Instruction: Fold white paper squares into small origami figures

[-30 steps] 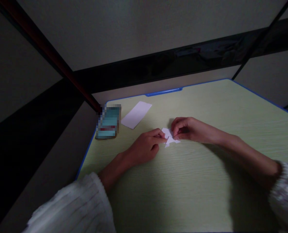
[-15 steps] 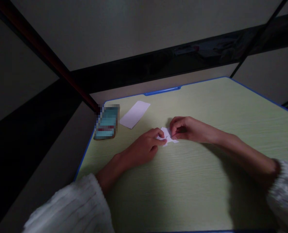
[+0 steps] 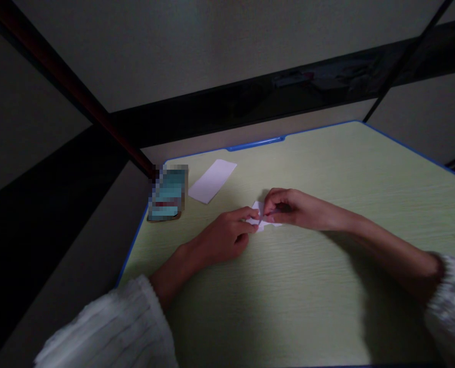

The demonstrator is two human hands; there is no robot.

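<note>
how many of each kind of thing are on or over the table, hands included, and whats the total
Hands: 2 (left hand, right hand)
Papers: 2 (flat sheet, folded paper, partly hidden by fingers and counted as one piece)
Phone: 1 (pixelated)
Total: 5

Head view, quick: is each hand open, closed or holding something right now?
Left hand: on the small white paper; can't tell whether gripping or pressing.
Right hand: closed, pinching that paper.
</note>
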